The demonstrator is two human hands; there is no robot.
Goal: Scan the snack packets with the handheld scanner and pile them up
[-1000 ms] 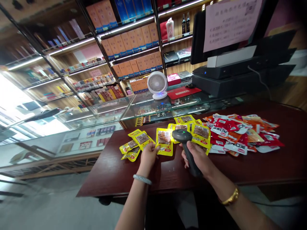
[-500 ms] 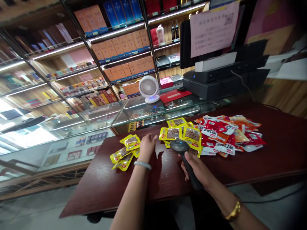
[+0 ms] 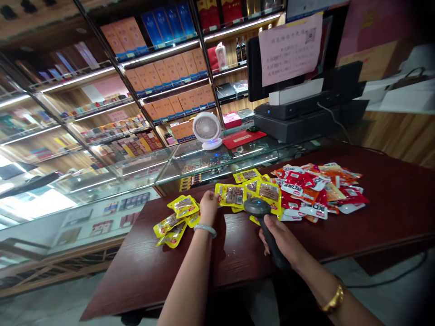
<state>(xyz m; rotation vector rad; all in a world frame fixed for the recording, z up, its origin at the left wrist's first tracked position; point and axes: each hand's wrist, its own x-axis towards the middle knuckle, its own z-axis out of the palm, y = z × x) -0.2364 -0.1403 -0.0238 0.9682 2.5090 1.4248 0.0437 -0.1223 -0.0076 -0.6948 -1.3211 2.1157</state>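
My left hand pinches the left edge of a yellow snack packet, whose clear window shows brown pieces inside. My right hand is wrapped round the handle of a black barcode scanner, its head in front of the yellow packets. More yellow packets lie in a pile beside and behind the scanner head. Left of my left hand sits a second, smaller heap of yellow packets. A heap of red, white and orange packets spreads to the right of the yellow pile.
Everything lies on a dark red wooden table. Behind it runs a glass display counter with a white fan, a red mat and a black cash register. Shelves of boxed goods line the back.
My left hand has taken hold of a yellow packet at its edge, and that packet has shifted left from the pile. My right hand still grips the scanner. The camera view has shifted slightly.
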